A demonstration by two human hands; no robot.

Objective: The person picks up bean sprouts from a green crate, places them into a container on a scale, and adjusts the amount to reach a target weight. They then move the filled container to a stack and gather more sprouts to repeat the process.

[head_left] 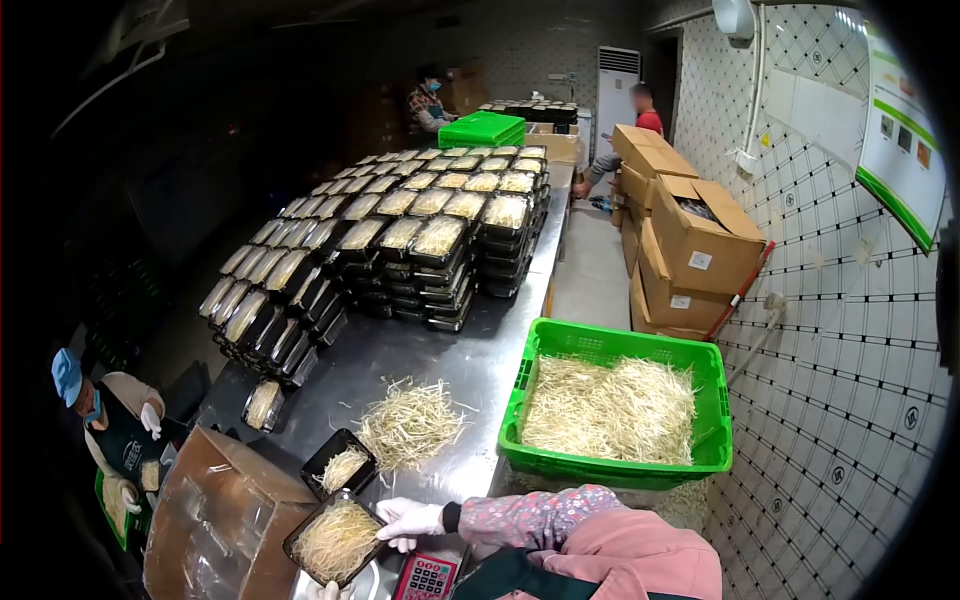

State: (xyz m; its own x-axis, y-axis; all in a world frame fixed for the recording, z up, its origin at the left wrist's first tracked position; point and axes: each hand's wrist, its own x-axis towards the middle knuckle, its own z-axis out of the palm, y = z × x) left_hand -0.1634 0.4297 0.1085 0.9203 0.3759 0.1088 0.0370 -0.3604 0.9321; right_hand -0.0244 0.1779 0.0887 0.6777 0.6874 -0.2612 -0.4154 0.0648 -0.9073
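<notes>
At the bottom of our view, the right grip (pixel 408 522), white-gloved, has its fingers at the right rim of the filled tray (pixel 297 553); we can't tell if they're pinched on it. Our left grip (pixel 328 592) is mostly cut off, just below that tray; can't tell its state either. Tray carries a mound of pale sprouts (pixel 335 540). To its right, a red keypad (pixel 427 578). Just above, we see a 2nd black tray (pixel 345 442) with a smaller clump. Beside that, a loose pile (pixel 410 425) lies directly on the tabletop (pixel 370 365). Left of the trays: cardboard box (pixel 268 530), clear plastic in it. To the right, we've got a green crate (pixel 615 461) loaded with sprouts. Farther up, packed trays (pixel 435 237) in stacked rows, plus 1 on its own at the near end. Left side: 1 co-worker (pixel 125 435), blue cap, white gloves. Far end: 2 more people. Right: stacked cartons (pixel 710 240) near a tiled wall (pixel 810 380).
</notes>
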